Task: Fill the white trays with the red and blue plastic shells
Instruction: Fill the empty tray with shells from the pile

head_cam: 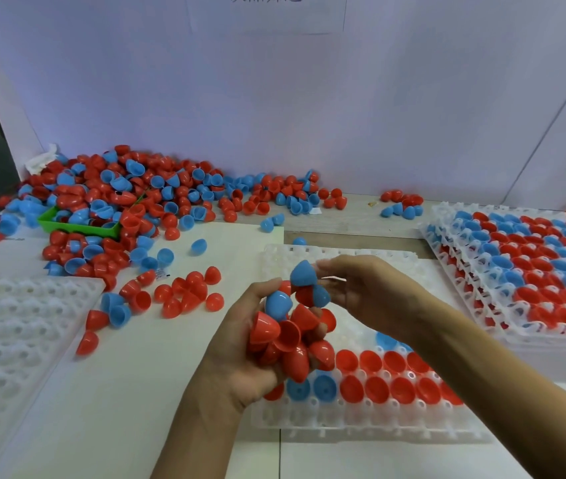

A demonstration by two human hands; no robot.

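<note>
Red and blue plastic shells [288, 333], glossy half-egg cups, are bunched in the left hand [240, 354] at frame centre. A blue shell [303, 273] is pinched by the right hand [364, 288] above the white tray [361, 423], whose lower rows are partly filled.

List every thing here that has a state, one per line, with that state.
left hand: cupped, holds a bunch of shells
right hand: pinches a blue shell
tray in front: partly filled, near rows only
stacked trays: top one full
tray at left: unfilled
green bin: buried under the loose pile
</note>
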